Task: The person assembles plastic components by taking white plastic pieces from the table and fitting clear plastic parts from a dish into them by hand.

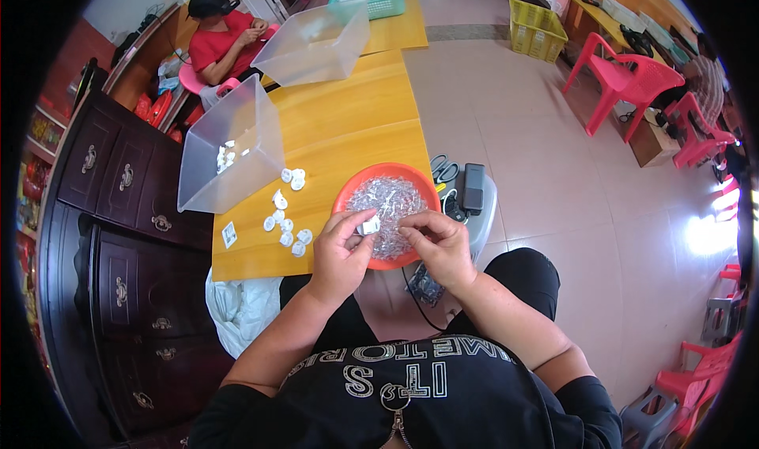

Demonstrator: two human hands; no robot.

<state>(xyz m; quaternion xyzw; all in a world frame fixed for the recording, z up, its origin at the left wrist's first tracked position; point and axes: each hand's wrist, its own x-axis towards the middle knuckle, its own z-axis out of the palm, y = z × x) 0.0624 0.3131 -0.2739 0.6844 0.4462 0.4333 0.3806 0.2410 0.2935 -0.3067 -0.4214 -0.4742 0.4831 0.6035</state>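
Over an orange bowl (341, 199) full of small clear plastic pieces (387, 194), both my hands are raised close together. My left hand (340, 251) pinches a small white plastic part (368, 225) between thumb and fingers. The fingertips of my right hand (439, 247) are pressed together just right of that part; whatever they hold is too small to make out. Several round white plastic parts (286, 224) lie loose on the yellow table (348, 125) left of the bowl, near a small printed label (229, 235).
A clear plastic bin (237, 152) with a few white parts stands at the left, another clear bin (312, 46) farther back. Scissors (444, 169) and a dark grey box-shaped device (473, 188) lie right of the bowl. A person in red (225, 46) sits beyond the table. Dark drawers (118, 180) line the left.
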